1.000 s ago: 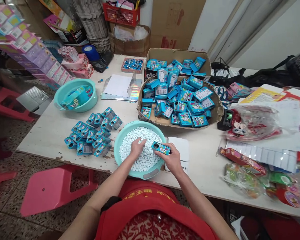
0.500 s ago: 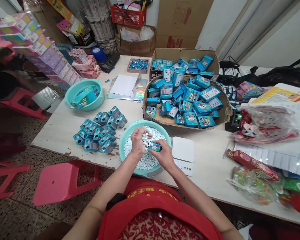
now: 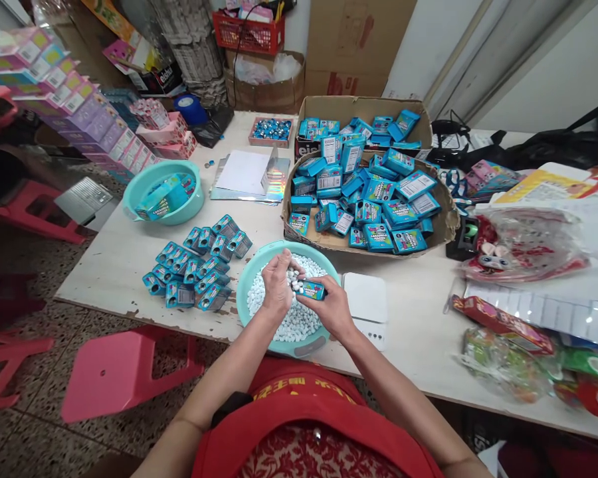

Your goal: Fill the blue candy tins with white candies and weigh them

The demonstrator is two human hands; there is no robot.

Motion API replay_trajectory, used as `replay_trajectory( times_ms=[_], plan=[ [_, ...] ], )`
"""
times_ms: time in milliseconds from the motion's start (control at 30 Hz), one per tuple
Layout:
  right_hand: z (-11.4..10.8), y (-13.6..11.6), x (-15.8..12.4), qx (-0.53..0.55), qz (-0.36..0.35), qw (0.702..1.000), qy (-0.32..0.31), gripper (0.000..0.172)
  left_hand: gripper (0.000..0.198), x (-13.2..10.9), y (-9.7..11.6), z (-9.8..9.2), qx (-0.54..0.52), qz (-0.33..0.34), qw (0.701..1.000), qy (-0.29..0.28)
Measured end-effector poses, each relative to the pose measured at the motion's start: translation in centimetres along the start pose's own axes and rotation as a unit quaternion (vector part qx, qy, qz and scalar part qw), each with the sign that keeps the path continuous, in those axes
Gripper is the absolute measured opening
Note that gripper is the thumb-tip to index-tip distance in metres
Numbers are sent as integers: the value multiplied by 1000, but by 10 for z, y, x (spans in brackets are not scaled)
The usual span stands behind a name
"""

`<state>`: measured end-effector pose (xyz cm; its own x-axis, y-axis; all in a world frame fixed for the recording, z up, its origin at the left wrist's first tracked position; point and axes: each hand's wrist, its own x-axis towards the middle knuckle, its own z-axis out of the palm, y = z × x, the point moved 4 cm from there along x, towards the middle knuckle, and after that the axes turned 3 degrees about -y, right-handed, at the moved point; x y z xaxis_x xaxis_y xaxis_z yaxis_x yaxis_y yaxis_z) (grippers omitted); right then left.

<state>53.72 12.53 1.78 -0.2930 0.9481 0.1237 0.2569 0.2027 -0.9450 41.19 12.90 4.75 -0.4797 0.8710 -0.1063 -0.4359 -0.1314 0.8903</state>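
The left hand (image 3: pixel 278 285) hovers over a teal basin (image 3: pixel 241 292) at the near edge of the table (image 3: pixel 114 265). Its fingers are curled shut around a few white candies (image 3: pixel 299 322) of the kind that fill the basin. They press these against the left end of a small blue box (image 3: pixel 311 289).

The right hand (image 3: pixel 331 309) grips that box from its right end, fingers closed on it, and holds it level just above the candies.

Just beside the basin, to the right, lies a white scale (image 3: pixel 365 299). To the left, a cluster of similar blue boxes (image 3: pixel 197 272) lies on the table. Behind the basin, a cardboard tray (image 3: pixel 441 226) is heaped with larger blue cartons. A 2nd teal basin (image 3: pixel 129 199) sits further left, holding a few blue packs.
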Motion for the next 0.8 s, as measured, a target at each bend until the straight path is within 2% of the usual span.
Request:
replay_trajectory(
  times_ms=[133, 467, 667, 800],
  plan=[
    [1, 0, -2, 9, 2, 1000, 6, 32, 44, -1, 2, 0, 29, 16, 999, -1],
    [3, -6, -4, 47, -1, 999, 26, 31, 34, -5, 5, 1, 44, 22, 999, -14],
    [3, -11, -4, 62, -13, 997, 38, 31, 34, -5, 12, 4, 46, 37, 997, -40],
    [3, -14, -3, 51, -7, 998, 33, 30, 35, -5, 8, 5, 53, 33, 997, -40]
  ],
)
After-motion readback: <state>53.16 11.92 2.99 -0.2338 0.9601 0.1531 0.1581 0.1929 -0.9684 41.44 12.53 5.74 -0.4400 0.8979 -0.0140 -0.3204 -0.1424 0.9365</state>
